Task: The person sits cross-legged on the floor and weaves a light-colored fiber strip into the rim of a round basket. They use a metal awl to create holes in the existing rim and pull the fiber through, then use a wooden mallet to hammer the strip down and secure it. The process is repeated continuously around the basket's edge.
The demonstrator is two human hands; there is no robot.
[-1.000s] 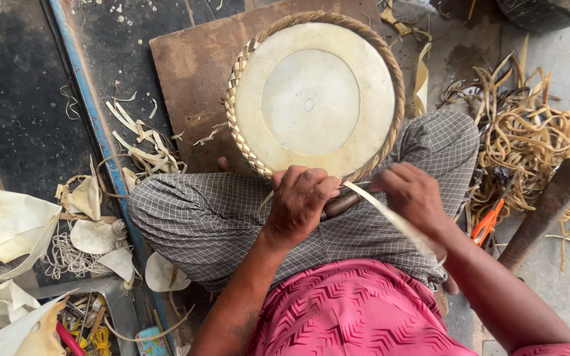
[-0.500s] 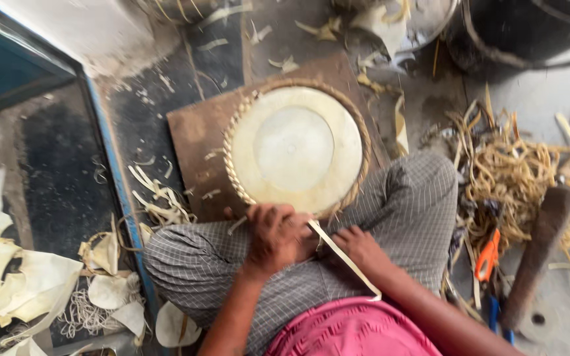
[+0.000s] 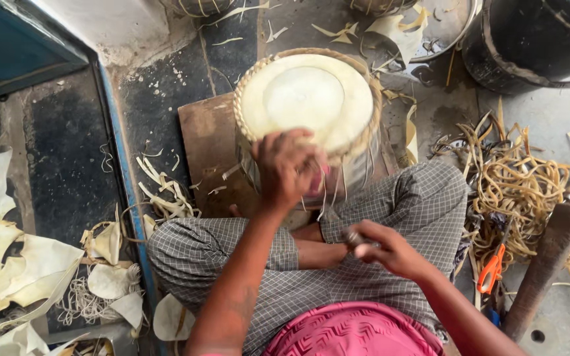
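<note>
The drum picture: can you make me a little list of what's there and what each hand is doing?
Drum: round drum with a pale skin top and braided rim, standing on a brown board.
Left hand: left hand grips the drum's near rim and thin strips there.
Right hand: right hand over the lap, pinching a small dark tool; kind unclear.
Floor right: tangled tan strips, orange-handled scissors, wooden mallet.
Floor left: pale hide scraps.

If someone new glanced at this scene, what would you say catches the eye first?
The round drum with its pale skin head and braided rim, standing on a brown board at top centre. The left hand grips its near edge; the right hand holds a small tool above the lap. Orange-handled scissors lie among tangled strips at right.
</note>
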